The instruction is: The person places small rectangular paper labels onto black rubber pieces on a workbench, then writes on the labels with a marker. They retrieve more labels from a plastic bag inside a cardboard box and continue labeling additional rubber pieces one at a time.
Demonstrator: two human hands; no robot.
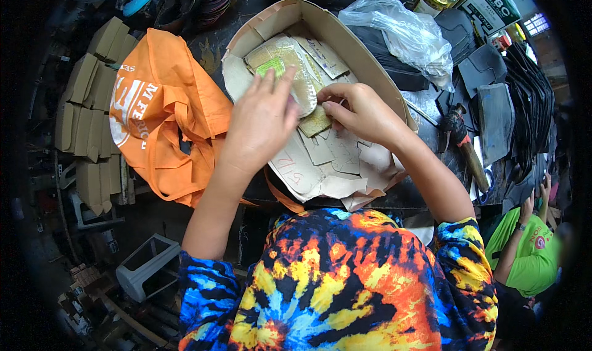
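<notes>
A worn cardboard box (377, 54) with cut-down sides lies in front of me. Inside it are flat card pieces (324, 56) and a clear-wrapped, pale rounded bundle (302, 83) with a green patch. My left hand (262, 120) is over the near left of this bundle, fingers stretched out and slightly blurred. Beside the bundle's right edge, my right hand (359, 112) has thumb and forefinger drawn together; whatever lies between them is hidden. A small yellowish card piece (315, 122) sits just below those fingertips.
An orange cloth bag (176, 104) lies left of the box, near stacked brown cartons (92, 104). To the right are a clear plastic bag (407, 33), a hammer (465, 144), blue-handled scissors (486, 187) and dark sheets (530, 104). A person in green (524, 252) is at far right.
</notes>
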